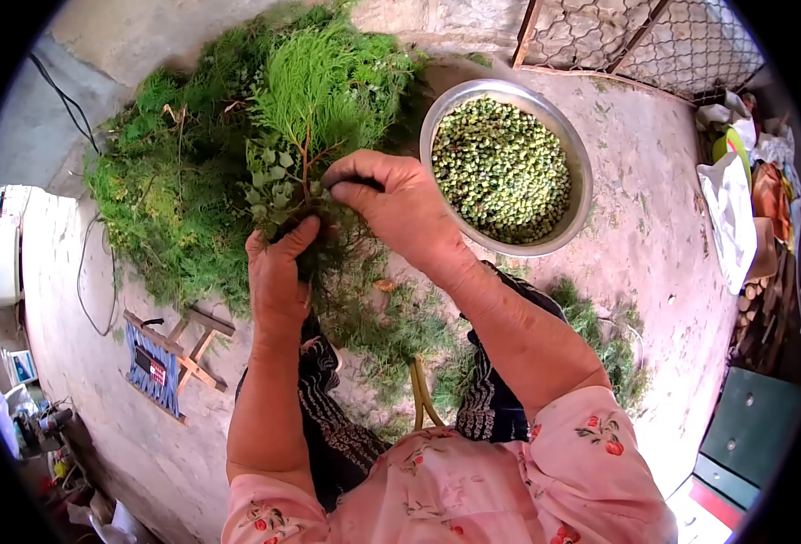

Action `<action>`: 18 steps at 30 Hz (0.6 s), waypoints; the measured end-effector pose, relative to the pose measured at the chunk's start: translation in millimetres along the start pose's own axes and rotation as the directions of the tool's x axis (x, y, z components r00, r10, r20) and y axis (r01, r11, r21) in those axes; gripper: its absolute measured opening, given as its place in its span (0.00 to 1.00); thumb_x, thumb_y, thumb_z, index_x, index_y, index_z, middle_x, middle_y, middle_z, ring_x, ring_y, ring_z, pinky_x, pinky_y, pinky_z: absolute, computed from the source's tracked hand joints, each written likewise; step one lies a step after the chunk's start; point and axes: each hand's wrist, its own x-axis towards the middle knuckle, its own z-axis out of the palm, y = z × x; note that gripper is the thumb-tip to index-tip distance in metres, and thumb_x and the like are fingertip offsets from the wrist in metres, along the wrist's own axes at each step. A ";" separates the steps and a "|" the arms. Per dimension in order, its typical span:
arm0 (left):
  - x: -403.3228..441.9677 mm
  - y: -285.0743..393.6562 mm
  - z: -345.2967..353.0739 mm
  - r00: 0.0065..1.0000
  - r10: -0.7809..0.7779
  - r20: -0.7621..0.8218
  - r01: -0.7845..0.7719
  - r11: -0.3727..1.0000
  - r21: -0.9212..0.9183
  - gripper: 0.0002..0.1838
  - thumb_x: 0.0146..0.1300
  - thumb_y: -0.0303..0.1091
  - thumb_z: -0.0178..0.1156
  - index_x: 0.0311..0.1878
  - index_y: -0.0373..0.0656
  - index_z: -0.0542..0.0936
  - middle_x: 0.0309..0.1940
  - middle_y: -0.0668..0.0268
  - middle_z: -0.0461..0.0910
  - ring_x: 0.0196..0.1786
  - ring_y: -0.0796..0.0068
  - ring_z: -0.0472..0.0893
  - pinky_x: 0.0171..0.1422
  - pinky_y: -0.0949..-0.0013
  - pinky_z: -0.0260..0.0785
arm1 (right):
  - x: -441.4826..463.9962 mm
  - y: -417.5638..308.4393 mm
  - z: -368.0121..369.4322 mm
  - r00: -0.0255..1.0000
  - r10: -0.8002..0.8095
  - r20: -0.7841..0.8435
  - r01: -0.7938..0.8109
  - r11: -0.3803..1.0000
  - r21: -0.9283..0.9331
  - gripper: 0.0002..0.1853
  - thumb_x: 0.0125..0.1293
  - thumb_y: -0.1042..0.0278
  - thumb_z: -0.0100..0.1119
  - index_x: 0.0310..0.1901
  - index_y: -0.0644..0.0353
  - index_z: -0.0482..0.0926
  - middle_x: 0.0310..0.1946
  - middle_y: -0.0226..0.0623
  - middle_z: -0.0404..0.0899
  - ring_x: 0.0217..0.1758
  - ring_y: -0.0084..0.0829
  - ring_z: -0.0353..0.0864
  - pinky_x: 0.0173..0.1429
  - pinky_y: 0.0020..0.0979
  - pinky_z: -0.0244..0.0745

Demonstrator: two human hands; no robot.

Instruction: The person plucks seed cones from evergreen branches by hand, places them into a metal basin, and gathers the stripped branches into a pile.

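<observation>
My left hand (280,267) is closed around a leafy evergreen branch (305,100), holding it up by its lower part. Feathery green sprays fan out at the top of the branch, and a cluster of pale green cones (271,181) hangs along its left side. Beside the brown stem, my right hand (398,201) has its thumb and fingers pinched together. What lies between those fingertips is hidden. A wide metal basin (585,172) stands to the right of my right hand, filled with small green cones (500,168).
A big heap of cut evergreen branches (174,199) lies at the left. Loose sprigs (400,317) litter the floor between my legs. A small folding stool (169,363) stands at lower left. Wire mesh (690,45) is at the back right, with white bags (727,218) along the right side.
</observation>
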 end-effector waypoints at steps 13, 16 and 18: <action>3.8 5.2 -8.1 0.991 0.072 0.117 -0.064 0.996 -0.069 0.06 0.50 0.26 0.61 0.32 0.40 0.75 0.18 0.74 0.68 0.18 0.83 0.64 0.25 0.79 0.57 | 2.7 1.0 -0.2 0.976 0.210 -0.060 -0.185 0.941 0.282 0.10 0.60 0.70 0.54 0.40 0.67 0.77 0.29 0.29 0.78 0.33 0.19 0.73 0.43 0.21 0.68; 4.4 4.9 -7.4 0.994 -0.018 0.107 0.028 0.995 -0.092 0.06 0.46 0.22 0.63 0.29 0.42 0.78 0.20 0.74 0.74 0.19 0.84 0.68 0.21 0.78 0.55 | -1.7 -1.6 7.4 0.990 0.139 0.021 -0.140 0.963 0.231 0.09 0.59 0.72 0.56 0.40 0.66 0.78 0.30 0.28 0.78 0.32 0.16 0.71 0.39 0.19 0.66; 0.6 7.3 -5.3 0.993 -0.032 0.115 0.042 0.995 -0.087 0.06 0.45 0.22 0.64 0.28 0.43 0.78 0.20 0.74 0.75 0.19 0.84 0.69 0.21 0.79 0.56 | -1.5 5.4 9.5 0.988 0.144 0.056 -0.153 0.966 0.208 0.09 0.57 0.72 0.58 0.38 0.67 0.78 0.28 0.27 0.77 0.31 0.15 0.70 0.37 0.19 0.66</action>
